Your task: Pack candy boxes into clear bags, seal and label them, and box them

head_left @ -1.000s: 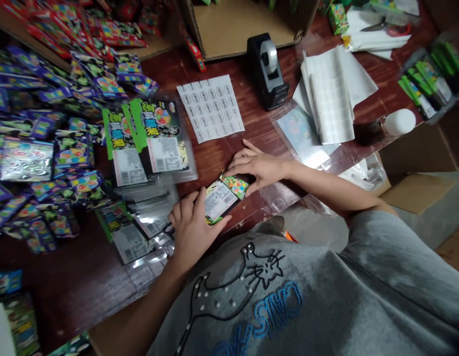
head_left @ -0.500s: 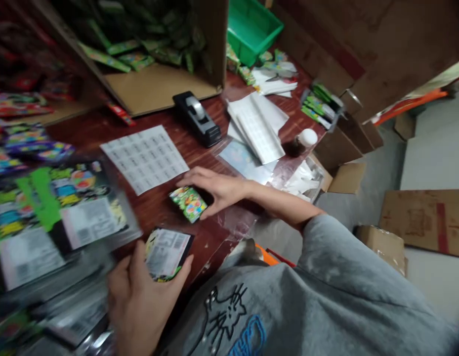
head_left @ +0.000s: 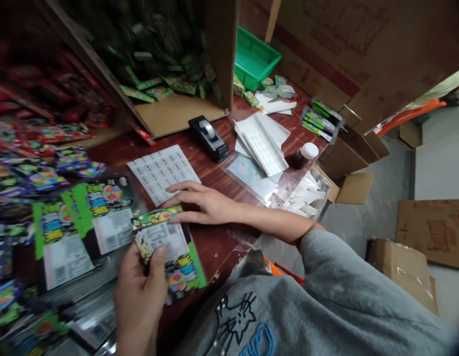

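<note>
My left hand is closed on a black and green printed pouch with a pale label panel, its thumb pressed on the front. At the pouch's far edge lies a small green printed packet. My right hand has this packet between thumb and fingers. Whether the packet is partly inside the pouch, I cannot tell. Left of my hands lie more printed pouches, laid side by side and overlapping. Just beyond my right hand is a sheet of oval stickers.
Behind stand a cardboard box of green packets and red packets at left. A black tape dispenser, paper sheets, a white-capped bottle and a green basket sit along the table. Purple packets lie at left.
My right hand has moved left with the green packet, bringing it to the edge of the pouch. The pouch in my left hand has turned, showing more of its printed front.
</note>
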Motion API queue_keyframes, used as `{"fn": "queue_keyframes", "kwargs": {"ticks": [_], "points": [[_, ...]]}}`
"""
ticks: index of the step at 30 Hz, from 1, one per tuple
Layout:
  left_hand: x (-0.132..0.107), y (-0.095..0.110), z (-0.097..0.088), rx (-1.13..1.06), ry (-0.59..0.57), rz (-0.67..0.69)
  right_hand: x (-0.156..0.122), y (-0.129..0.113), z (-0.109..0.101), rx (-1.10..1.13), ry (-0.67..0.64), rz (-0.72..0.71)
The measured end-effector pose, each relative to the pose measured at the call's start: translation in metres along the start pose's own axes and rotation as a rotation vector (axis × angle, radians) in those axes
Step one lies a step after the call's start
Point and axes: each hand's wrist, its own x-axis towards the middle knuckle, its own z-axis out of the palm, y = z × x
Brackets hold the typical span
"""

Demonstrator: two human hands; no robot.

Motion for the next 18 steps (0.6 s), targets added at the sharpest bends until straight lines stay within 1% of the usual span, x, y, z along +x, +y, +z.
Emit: {"fn": "queue_keyframes", "kwargs": {"ticks": [2, 4, 6, 8, 12, 16, 18], "points": [[-0.001, -0.003, -0.001, -0.147, 0.07, -0.03, -0.004, -0.004, 0.01, 0.105, -0.012, 0.02], [-0.006, -0.008, -0.002, -0.208, 0.085, -0.021, -0.012, -0.004, 0.021, 0.245, -0.021, 0.088], [-0.013, -0.014, -0.006, -0.211, 0.056, -0.005, -0.02, -0.001, 0.031, 0.377, 0.006, 0.191], [-0.018, -0.021, -0.012, -0.219, -0.007, -0.015, -0.024, 0.004, 0.038, 0.462, -0.004, 0.258], [-0.023, -0.03, -0.026, -0.259, -0.096, -0.082, -0.021, 0.005, 0.042, 0.463, -0.143, 0.266], [-0.025, -0.035, -0.033, -0.31, -0.104, -0.111, -0.014, -0.004, 0.037, 0.366, -0.262, 0.231], [-0.024, -0.037, -0.035, -0.322, -0.094, -0.106, -0.012, -0.007, 0.038, 0.338, -0.289, 0.227]]}}
